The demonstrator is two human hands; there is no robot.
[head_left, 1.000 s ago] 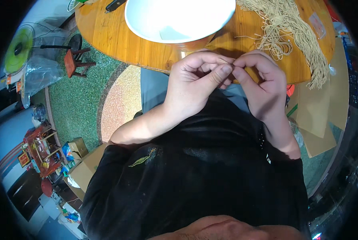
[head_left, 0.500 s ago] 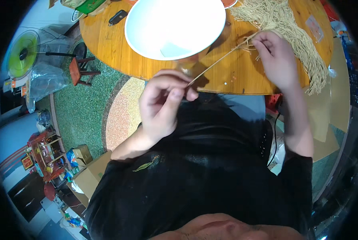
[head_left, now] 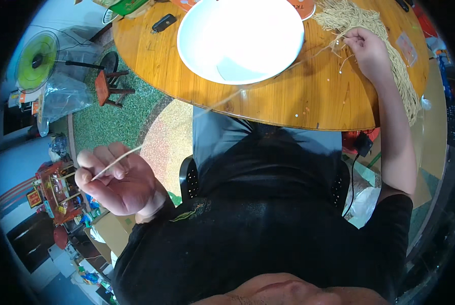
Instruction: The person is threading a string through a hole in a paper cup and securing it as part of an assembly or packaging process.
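A long thin beige strand (head_left: 222,102) runs slantwise from lower left, across the table edge, up toward my right hand; its middle is blurred. Out to the left, away from the table, my left hand (head_left: 122,182) pinches one end between thumb and forefinger. Over the right side of the table, my right hand (head_left: 370,52) has its fingers pressed together on beige strands, with several loose ends sticking out around the fingertips. Just beyond and beside it lies a thick heap of beige strands (head_left: 357,19), draping along the table's right side.
A large white basin (head_left: 240,56) stands on the round wooden table (head_left: 268,109), with a black key fob (head_left: 164,23) to its left. Small white bits dot the wood near my right hand. On the floor at left are a red stool (head_left: 102,87) and a green fan (head_left: 37,61).
My left hand has moved down and left from the table edge, drawing the strand out much longer. My right hand stays by the heap, slightly farther up in view.
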